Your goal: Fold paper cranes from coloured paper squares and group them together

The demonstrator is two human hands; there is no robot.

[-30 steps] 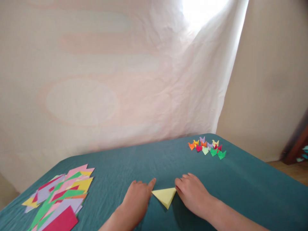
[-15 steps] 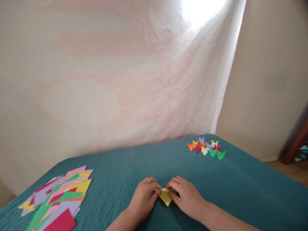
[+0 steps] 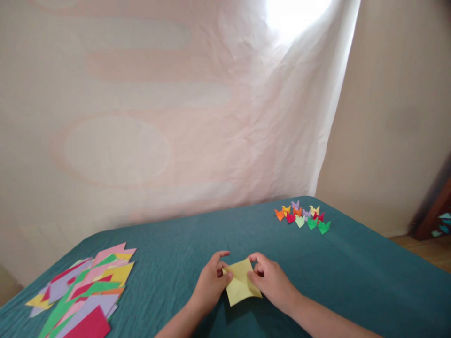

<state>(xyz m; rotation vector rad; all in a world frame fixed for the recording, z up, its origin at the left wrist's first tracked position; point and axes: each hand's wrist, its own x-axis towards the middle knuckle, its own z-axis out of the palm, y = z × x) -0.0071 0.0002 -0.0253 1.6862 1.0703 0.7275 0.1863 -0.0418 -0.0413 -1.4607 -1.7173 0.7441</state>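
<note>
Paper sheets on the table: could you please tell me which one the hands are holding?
The pale yellow sheet, gripped by the left hand and right hand; the rest lie untouched in the multicoloured pile at the left.

Both hands are on one small pale-yellow square of paper [image 3: 241, 283], just over the teal tablecloth [image 3: 352, 277]. The left hand [image 3: 210, 280] pinches its left edge, thumb on top; the right hand [image 3: 268, 280] pinches the right edge the same way. The sheet sits between the fingertips. Well off to the left of the fingers there's a messy pile of coloured paper sheets [image 3: 84, 291]. Beyond the right fingers, a cluster of tiny folded paper figures [image 3: 303, 217].
</note>
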